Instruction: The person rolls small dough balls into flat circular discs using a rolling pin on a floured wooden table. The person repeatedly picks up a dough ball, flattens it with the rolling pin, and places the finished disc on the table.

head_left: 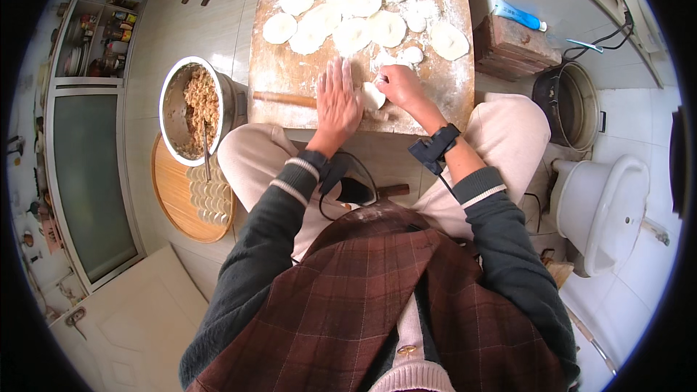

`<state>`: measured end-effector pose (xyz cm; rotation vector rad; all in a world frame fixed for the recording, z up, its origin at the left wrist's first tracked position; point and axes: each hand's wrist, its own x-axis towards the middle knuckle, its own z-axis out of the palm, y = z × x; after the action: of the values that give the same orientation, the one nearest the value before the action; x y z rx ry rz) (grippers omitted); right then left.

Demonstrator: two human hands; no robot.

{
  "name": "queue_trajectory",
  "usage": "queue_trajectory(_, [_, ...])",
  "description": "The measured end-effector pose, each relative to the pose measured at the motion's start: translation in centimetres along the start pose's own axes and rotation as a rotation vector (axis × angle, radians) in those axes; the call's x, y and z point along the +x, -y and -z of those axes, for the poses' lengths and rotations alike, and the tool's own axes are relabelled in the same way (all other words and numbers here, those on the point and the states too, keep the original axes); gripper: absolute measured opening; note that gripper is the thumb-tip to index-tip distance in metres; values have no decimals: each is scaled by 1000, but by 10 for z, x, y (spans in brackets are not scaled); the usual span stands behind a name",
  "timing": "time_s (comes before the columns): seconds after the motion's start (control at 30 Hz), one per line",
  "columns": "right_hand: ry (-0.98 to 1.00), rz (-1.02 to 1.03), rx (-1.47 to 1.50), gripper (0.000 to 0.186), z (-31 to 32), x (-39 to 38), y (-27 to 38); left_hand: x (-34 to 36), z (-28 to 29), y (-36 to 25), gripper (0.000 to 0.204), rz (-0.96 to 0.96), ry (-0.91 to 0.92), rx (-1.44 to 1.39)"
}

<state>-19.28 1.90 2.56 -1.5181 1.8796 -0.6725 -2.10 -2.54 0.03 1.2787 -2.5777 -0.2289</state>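
My left hand [338, 101] lies flat across a wooden rolling pin [283, 99], its fingers stretched forward. The pin's left end sticks out beyond the hand; the part under the palm is hidden. My right hand [402, 88] is closed, its fingers pinching the edge of a small round dough wrapper [373, 96] just right of the left hand. Both hands work at the near edge of a floured wooden board [272, 67]. Beyond them lie several rolled, flat dough wrappers [353, 34], partly overlapping, with small dough pieces [412, 55] on the right.
At left stands a bowl of filling [201, 101] with a spoon [206, 156] in it. Below it, a round wooden tray [170, 192] holds rows of dumplings [209, 194]. Bricks [512, 47] with a blue tube [521, 14], a metal pot [570, 105] and a white basin [610, 210] stand at right.
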Motion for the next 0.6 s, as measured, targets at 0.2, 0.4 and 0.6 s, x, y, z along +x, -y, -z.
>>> queue_trajectory(0.2, [53,141,-275,15,2,-3,4,15,4,-6,67,-58,-121,-66])
queue_trajectory(0.4, [-50,109,-137,13,5,-3,5,7,17,-12,70,19,53,-45])
queue_trajectory(0.6, [97,107,-242,14,5,-5,4,4,12,-10,69,-32,7,-14])
